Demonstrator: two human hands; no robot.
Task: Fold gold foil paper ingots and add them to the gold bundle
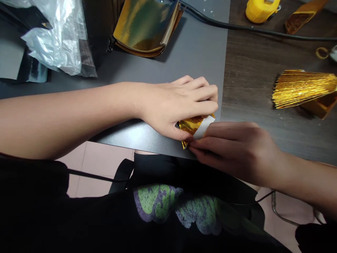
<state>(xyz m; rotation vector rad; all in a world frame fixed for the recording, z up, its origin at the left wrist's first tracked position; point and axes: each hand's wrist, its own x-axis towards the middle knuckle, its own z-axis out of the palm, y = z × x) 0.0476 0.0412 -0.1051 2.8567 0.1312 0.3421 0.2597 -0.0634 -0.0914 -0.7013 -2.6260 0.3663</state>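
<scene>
A small piece of gold foil paper (193, 125) with a white back lies at the near edge of a dark grey mat (189, 52). My left hand (181, 105) rests over it, fingers curled and pressed down on its top, thumb at its left side. My right hand (237, 147) comes in from the right, with its fingers held together and pressing along the paper's lower right edge. Most of the paper is hidden under the two hands.
A stack of gold foil sheets (143, 26) lies at the back of the mat. Folded gold pieces (305, 89) are piled on the dark wooden table (252, 70) to the right. A yellow tape dispenser (260, 8), a black cable (250, 28) and crumpled clear plastic (58, 38) lie farther off.
</scene>
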